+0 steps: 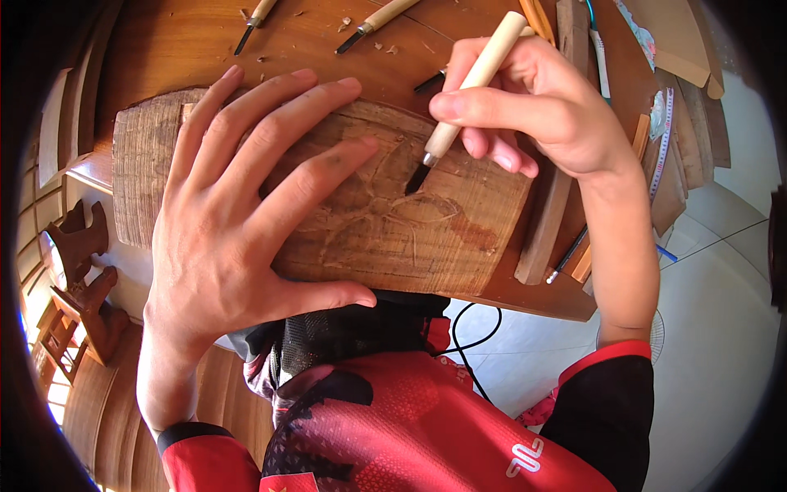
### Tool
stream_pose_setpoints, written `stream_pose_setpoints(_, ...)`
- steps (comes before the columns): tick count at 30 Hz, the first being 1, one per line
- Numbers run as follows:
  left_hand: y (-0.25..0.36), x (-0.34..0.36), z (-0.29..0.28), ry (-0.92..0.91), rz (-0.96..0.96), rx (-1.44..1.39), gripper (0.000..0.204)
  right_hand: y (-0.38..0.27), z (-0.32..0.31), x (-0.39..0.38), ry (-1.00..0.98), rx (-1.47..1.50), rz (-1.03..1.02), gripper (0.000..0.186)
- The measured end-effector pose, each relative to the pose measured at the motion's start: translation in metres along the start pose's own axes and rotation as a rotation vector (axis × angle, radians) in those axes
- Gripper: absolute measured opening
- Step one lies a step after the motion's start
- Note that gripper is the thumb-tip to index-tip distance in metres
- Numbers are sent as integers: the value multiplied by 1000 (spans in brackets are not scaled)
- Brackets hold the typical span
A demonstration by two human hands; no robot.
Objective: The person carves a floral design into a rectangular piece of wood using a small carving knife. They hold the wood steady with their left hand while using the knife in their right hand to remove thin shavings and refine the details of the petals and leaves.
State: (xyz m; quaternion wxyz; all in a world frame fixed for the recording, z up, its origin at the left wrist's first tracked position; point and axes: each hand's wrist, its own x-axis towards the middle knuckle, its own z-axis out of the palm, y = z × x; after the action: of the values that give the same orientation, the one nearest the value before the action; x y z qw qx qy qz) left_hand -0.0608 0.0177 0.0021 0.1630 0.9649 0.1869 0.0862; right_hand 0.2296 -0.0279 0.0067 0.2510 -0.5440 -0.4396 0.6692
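A thick brown wooden board (pixel 484 205) lies across the near edge of the table, with shallow carved outlines in its middle. My left hand (pixel 238 193) rests flat on the board's left part, fingers spread. Between the thumb and fingers of my right hand (pixel 533 102) is a wood carving chisel (pixel 475 86) with a pale round handle. Its dark blade points down and left, the tip at the carved lines; whether it cuts into the wood I cannot tell. Some of the carving is hidden beneath my left fingers.
Two more carving chisels (pixel 370 28) (pixel 256 23) lie beyond the board among small wood shavings. A further dark blade (pixel 429 80) shows beside my right hand. Wooden strips (pixel 548 221), a pencil (pixel 566 261) and a measuring tape (pixel 661 152) lie at the right. A black cable (pixel 475 348) hangs below the table.
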Motion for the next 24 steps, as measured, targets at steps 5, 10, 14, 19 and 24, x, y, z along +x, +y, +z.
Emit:
stream_pose_setpoints(5, 1, 0, 0, 10, -4, -3, 101, 7, 2, -7, 100, -32, -139, 20)
stream_pose_setpoints(10, 1, 0, 0, 6, -9, 3, 101, 5, 4, -8, 88, -98, -196, 20)
stream_pose_setpoints(14, 1, 0, 0, 6, -10, 1, 101, 3, -3, -2, 36, -98, -119, 20)
stream_pose_setpoints(19, 0, 2, 1, -6, -1, 12, 103, 5, -8, 5, 8, -45, -40, 18)
stream_pose_setpoints(24, 1, 0, -1, -5, 0, 16, 105, 3, -6, 6, -5, -69, -51, 19)
